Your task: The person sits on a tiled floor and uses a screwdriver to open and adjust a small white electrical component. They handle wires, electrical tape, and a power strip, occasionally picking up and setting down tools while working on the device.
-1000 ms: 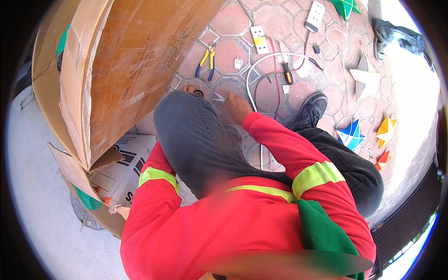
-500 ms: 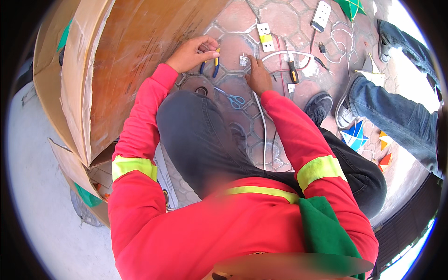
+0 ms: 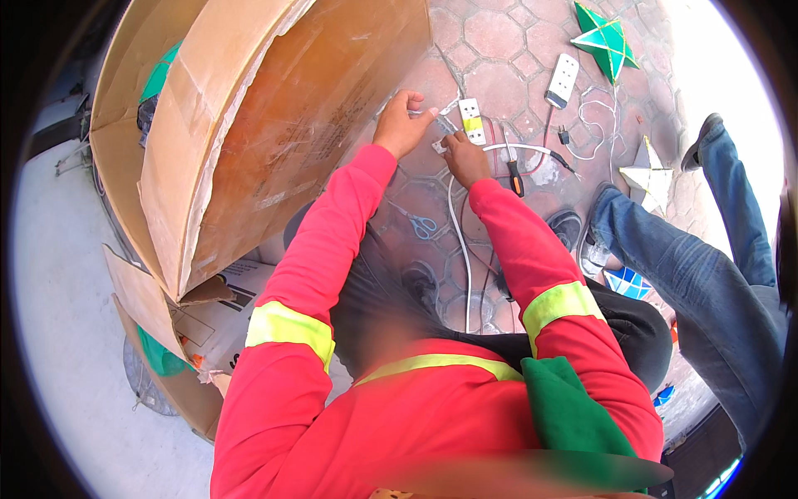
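Note:
My right hand (image 3: 467, 160) is closed on a small white plug (image 3: 440, 145), its fingers bent over the plug's side. A white cable (image 3: 451, 200) runs down from near this hand along the paving. To the left, my left hand (image 3: 402, 126) is raised with thumb and forefinger apart, and nothing shows between them. Just beyond both hands lies a white socket strip (image 3: 470, 116) with a yellow patch. An orange and black screwdriver (image 3: 516, 181) lies right of my right hand. Blue-handled scissors (image 3: 422, 226) rest on the paving nearer to me.
A large cardboard box (image 3: 274, 158) stands along the left. Another socket strip (image 3: 563, 81), a black plug (image 3: 564, 135) and a stripped cable end (image 3: 565, 164) lie to the right. Star lanterns, one green (image 3: 609, 43) and one white (image 3: 647, 179), lie near another person's jeans-clad leg (image 3: 665, 241).
My left hand has moved right and away from the blue and yellow pliers, which no longer show. My right hand has closed on the white plug. The view has shifted, and the other person's legs have moved.

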Available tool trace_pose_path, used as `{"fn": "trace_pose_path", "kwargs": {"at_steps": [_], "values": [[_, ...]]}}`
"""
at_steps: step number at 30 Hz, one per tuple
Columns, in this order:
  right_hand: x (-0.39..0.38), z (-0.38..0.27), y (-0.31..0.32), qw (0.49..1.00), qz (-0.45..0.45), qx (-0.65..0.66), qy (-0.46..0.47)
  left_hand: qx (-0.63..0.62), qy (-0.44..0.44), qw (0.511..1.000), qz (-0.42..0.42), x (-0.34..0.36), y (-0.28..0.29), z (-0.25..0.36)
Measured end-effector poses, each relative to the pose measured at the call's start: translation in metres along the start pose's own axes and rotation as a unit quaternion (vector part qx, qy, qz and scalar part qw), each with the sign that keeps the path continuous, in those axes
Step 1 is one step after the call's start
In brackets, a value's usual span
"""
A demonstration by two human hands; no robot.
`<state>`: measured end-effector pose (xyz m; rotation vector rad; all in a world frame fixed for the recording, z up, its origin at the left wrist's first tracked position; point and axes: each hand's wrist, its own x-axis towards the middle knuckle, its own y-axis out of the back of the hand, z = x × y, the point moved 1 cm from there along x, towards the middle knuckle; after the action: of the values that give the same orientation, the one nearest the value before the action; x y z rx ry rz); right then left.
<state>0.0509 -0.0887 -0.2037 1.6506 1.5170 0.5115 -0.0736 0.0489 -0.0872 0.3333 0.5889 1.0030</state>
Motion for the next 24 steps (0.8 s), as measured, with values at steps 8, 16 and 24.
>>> {"fn": "trace_pose_path", "kwargs": {"at_steps": [8,16,24], "values": [[-0.008,0.02,-0.02,0.998,0.038,0.038,-0.041,0.03,0.006,0.999,-0.039,0.022,-0.007,-0.006],[0.003,0.01,-0.028,0.997,0.062,-0.046,-0.001,0.016,-0.035,0.997,-0.066,0.018,-0.006,0.02],[-0.003,0.004,-0.006,0.981,0.131,0.14,-0.01,0.023,0.017,1.0,0.004,0.027,-0.001,-0.027]]}}
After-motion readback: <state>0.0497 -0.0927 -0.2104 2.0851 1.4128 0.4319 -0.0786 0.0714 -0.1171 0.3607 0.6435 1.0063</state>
